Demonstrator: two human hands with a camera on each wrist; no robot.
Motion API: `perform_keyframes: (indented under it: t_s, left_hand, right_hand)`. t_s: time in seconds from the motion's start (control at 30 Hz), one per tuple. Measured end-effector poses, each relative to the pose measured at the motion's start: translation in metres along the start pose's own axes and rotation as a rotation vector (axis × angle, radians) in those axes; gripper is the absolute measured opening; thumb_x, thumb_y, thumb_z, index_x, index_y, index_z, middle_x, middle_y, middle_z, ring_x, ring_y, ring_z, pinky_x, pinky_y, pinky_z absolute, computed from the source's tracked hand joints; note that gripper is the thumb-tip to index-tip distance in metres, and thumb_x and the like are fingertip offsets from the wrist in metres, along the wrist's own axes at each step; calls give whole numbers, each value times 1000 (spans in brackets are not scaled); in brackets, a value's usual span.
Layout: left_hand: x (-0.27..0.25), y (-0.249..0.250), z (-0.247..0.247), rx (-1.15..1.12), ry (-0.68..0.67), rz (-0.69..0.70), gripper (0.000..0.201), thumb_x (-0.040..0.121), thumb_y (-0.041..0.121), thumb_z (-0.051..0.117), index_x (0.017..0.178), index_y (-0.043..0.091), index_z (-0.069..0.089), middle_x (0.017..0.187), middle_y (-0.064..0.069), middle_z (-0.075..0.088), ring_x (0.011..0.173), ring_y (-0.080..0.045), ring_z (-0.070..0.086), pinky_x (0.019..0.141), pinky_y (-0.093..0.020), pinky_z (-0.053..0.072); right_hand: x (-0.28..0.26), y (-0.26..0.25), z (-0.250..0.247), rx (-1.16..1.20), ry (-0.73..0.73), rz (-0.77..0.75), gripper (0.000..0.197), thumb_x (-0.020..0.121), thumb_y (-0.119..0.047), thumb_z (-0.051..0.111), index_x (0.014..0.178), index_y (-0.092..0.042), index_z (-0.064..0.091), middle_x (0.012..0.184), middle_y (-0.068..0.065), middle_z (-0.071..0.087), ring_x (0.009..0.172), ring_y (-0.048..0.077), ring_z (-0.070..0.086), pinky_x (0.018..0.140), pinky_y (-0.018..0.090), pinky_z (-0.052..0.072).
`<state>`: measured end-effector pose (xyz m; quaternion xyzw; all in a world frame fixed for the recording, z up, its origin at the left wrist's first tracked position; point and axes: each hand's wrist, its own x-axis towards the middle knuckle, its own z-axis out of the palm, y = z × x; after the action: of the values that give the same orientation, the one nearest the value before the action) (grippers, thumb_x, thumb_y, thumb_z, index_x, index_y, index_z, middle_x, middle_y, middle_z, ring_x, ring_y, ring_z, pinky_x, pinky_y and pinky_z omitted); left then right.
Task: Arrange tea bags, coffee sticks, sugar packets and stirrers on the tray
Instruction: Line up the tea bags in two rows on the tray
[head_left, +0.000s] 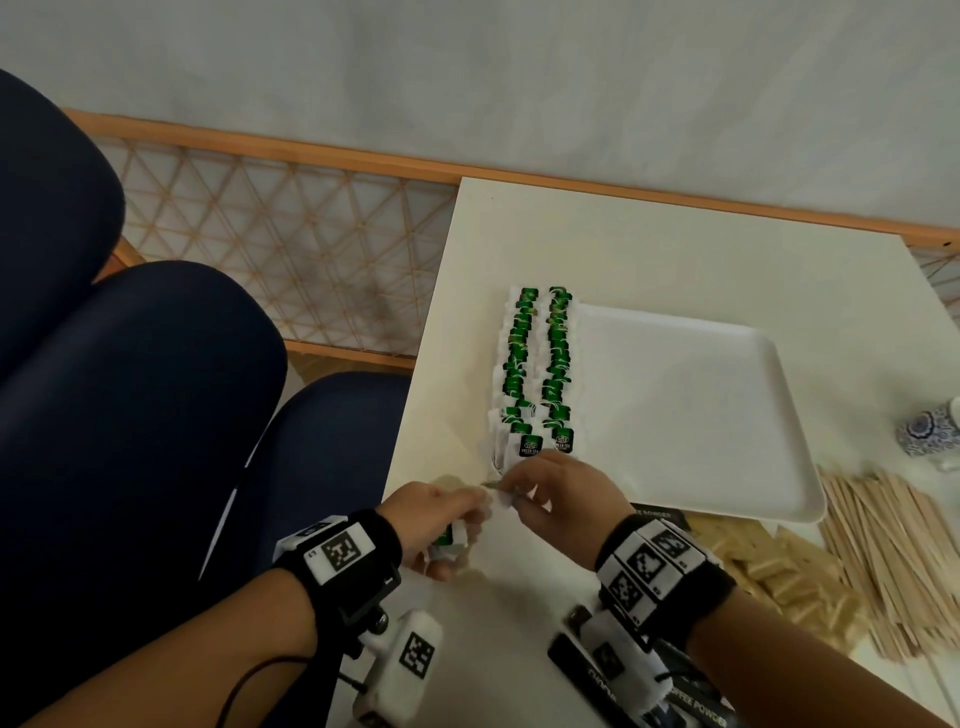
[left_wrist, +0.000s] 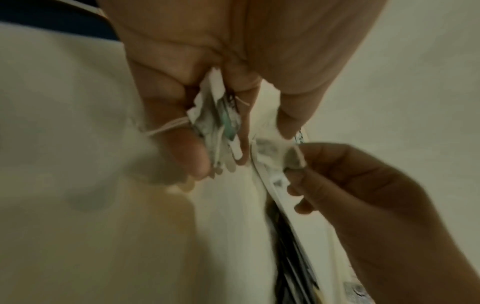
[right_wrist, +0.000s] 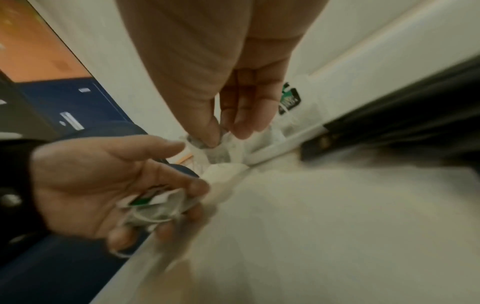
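Two rows of tea bags with green tags lie along the left side of the white tray. My left hand is curled round a small bundle of tea bags just above the table, near the tray's front left corner. My right hand pinches a single white tea bag between thumb and fingers, close beside the left hand and just in front of the rows. In the right wrist view the bundle lies in the left palm, and a tagged bag rests on the tray behind.
Wooden stirrers are piled to the right of the tray. Beige sugar packets lie in front of it. Black coffee sticks are under my right wrist. A patterned cup stands at the right edge. Blue chairs are on the left.
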<state>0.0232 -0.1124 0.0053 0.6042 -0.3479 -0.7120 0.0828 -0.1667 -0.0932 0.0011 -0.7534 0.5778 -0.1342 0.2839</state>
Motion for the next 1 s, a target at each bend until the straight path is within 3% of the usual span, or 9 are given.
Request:
perform_keyframes:
  t_s: [0.17, 0.27, 0.33, 0.43, 0.53, 0.6, 0.73, 0.83, 1.0]
  left_hand:
    - [1, 4, 11, -185, -29, 108, 31, 85, 33, 67, 93, 2, 68, 76, -14, 68, 82, -36, 70, 47, -27, 50]
    - [3, 7, 14, -125, -42, 167, 16, 90, 18, 63, 83, 3, 66, 73, -13, 64, 67, -27, 71, 47, -28, 50]
    - [3, 9, 17, -77, -25, 193, 18, 92, 11, 60, 75, 5, 61, 66, -12, 60, 49, -18, 65, 42, -24, 47]
    - [5, 10, 22, -43, -9, 232, 20, 92, 6, 59, 72, 8, 60, 59, -9, 55, 60, -25, 63, 42, -22, 43]
    - [10, 10, 27, -19, -28, 267, 21, 91, 3, 58, 70, 9, 61, 55, -5, 51, 73, -30, 57, 42, -22, 40]
    - [12, 11, 32, -16, -33, 288, 15, 89, 3, 61, 76, 8, 66, 54, -2, 51, 66, -26, 56, 43, -22, 40]
    - [16, 13, 33, 36, 58, 327, 9, 84, 13, 70, 91, 15, 74, 67, 1, 62, 60, -14, 55, 51, -25, 50]
    - [18, 13, 27, 26, 138, 330, 8, 84, 13, 70, 83, 20, 74, 71, 1, 62, 63, -15, 57, 56, -27, 52]
    - [17, 16, 22, 59, 181, 325, 19, 88, 9, 62, 83, 23, 73, 71, 3, 60, 64, -14, 56, 55, -27, 52]
  right_hand:
    - [-5, -1, 2, 52, 49, -140, 15, 82, -17, 62, 88, -29, 69, 82, -18, 52, 66, -4, 46, 64, 16, 42]
    - [-10, 4, 0, 125, 14, -131, 11, 82, -32, 61, 89, -33, 69, 83, -16, 59, 72, 0, 54, 67, 20, 49]
    - [-12, 6, -4, 177, 60, -82, 10, 82, -32, 63, 89, -35, 69, 82, -15, 62, 75, 3, 59, 68, 24, 52]
    - [-11, 14, -14, 328, 231, 105, 24, 79, -26, 72, 97, -38, 61, 80, -11, 61, 72, 7, 60, 68, 29, 54]
    - [-10, 20, -23, 360, 55, 263, 37, 79, -28, 74, 107, -42, 54, 90, -14, 62, 80, 6, 63, 75, 25, 54]
    - [-11, 21, -27, 364, -39, 278, 17, 81, -26, 72, 88, -39, 64, 81, -11, 68, 74, 10, 64, 75, 28, 55]
    - [-12, 33, -38, 280, 30, 332, 8, 85, -28, 66, 79, -31, 69, 68, -6, 66, 56, 5, 53, 56, 20, 46]
    - [-11, 47, -49, 249, 117, 368, 8, 86, -34, 65, 80, -35, 69, 73, -5, 69, 64, 11, 58, 62, 23, 46]
    - [0, 57, -47, 154, -60, 367, 15, 89, -29, 61, 75, -35, 61, 69, -6, 61, 65, 12, 52, 64, 23, 42]
